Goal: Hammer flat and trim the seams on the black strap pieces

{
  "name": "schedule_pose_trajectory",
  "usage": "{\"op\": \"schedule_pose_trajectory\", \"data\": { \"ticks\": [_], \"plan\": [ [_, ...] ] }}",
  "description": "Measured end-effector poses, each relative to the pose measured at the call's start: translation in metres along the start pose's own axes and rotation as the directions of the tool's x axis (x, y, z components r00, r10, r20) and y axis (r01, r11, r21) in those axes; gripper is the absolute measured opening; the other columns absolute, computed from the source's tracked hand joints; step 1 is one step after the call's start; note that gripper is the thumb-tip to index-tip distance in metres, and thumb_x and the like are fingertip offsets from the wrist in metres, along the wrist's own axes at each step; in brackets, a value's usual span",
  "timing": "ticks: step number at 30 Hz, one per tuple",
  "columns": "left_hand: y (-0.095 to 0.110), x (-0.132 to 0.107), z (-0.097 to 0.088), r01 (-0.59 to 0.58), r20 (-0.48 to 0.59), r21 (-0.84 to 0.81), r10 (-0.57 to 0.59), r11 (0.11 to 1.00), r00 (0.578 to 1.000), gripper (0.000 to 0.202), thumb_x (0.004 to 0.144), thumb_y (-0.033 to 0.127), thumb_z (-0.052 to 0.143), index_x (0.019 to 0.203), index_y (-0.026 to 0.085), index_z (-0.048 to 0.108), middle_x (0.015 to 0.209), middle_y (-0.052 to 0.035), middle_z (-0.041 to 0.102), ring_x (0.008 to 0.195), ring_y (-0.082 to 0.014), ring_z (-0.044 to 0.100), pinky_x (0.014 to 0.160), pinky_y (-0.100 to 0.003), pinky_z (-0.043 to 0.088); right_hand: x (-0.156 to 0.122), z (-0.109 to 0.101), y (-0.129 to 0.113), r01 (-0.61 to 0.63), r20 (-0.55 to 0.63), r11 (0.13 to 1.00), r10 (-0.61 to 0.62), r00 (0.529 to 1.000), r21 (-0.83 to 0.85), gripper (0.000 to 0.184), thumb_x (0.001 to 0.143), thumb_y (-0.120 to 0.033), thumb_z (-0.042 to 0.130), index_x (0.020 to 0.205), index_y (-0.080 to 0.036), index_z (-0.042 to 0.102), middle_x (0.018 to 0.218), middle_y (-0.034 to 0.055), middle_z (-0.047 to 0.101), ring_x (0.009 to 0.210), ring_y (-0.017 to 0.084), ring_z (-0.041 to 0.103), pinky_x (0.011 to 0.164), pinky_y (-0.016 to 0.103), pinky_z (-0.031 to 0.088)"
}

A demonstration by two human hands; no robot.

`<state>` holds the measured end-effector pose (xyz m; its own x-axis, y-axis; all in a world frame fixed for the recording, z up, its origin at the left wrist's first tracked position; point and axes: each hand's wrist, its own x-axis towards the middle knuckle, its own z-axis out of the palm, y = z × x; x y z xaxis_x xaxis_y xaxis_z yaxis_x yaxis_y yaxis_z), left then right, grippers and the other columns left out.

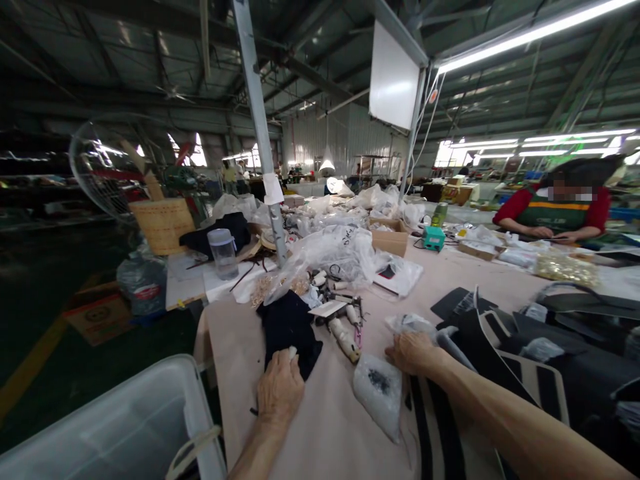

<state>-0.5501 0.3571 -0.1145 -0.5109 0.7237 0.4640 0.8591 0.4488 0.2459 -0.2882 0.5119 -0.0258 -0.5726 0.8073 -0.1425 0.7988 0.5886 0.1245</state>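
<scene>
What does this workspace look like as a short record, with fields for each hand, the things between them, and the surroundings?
Left hand: on dark cloth, small white item at its fingers
Right hand: at a clear plastic packet; contact unclear
Between hands: bag with small dark pieces, pale-handled tools
Left side: white bin beside table
Right side: black panels
Other person: at far right, red sleeves

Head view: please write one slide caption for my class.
Left hand on dark cloth, right hand near a plastic bag, at a cluttered worktable.
</scene>
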Motion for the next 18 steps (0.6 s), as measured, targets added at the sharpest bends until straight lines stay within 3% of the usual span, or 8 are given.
{"op": "schedule_pose_trajectory", "data": {
  "ticks": [3, 7, 12, 18],
  "plan": [
    [0.003, 0.0, -0.003, 0.055, 0.044, 0.001, -0.055, 0.999, 0.998, 0.023, 0.097, 0.023, 0.043, 0.105, 0.015, 0.064, 0.101, -0.0096, 0.068, 0.087, -0.0217, 0.066, 0.067, -0.029, 0.044, 0.004, -0.012, -0.005, 0.025, 0.029, 1.0, -0.025, 0.999, 0.012, 0.023, 0.082, -0.035, 0.06, 0.086, -0.016, 0.072, 0.092, 0.0181, 0.072, 0.092, 0.035, 0.069, 0.074, 0.043, 0.049],
    [0.004, 0.001, -0.004, 0.079, 0.059, 0.003, -0.079, 0.997, 0.995, 0.023, 0.097, 0.023, 0.043, 0.102, 0.015, 0.064, 0.101, -0.0099, 0.068, 0.086, -0.0218, 0.066, 0.066, -0.029, 0.044, 0.024, -0.018, -0.029, 0.017, -0.045, 0.999, -0.015, 0.999, 0.041, 0.025, 0.087, -0.028, 0.053, 0.089, -0.011, 0.071, 0.094, 0.0234, 0.071, 0.094, 0.034, 0.067, 0.08, 0.045, 0.045],
    [0.004, 0.002, -0.003, 0.084, 0.085, 0.032, -0.087, 0.996, 0.993, 0.023, 0.097, 0.024, 0.043, 0.102, 0.015, 0.063, 0.102, -0.0099, 0.068, 0.086, -0.0225, 0.067, 0.065, -0.03, 0.044, 0.063, -0.008, -0.052, -0.002, -0.165, 0.991, 0.025, 0.986, 0.135, 0.024, 0.089, -0.023, 0.05, 0.099, -0.01, 0.068, 0.106, 0.0236, 0.068, 0.114, 0.036, 0.056, 0.097, 0.053, 0.03],
    [0.004, 0.004, 0.0, 0.099, 0.109, 0.044, -0.103, 0.994, 0.989, 0.021, 0.097, 0.024, 0.043, 0.101, 0.016, 0.062, 0.1, -0.0088, 0.067, 0.085, -0.0223, 0.067, 0.063, -0.03, 0.042, 0.096, 0.012, -0.053, -0.118, -0.181, 0.943, 0.181, 0.967, 0.313, 0.038, 0.092, -0.04, 0.054, 0.118, -0.012, 0.059, 0.112, 0.0141, 0.065, 0.116, 0.03, 0.053, 0.104, 0.053, 0.029]
  ]
}}
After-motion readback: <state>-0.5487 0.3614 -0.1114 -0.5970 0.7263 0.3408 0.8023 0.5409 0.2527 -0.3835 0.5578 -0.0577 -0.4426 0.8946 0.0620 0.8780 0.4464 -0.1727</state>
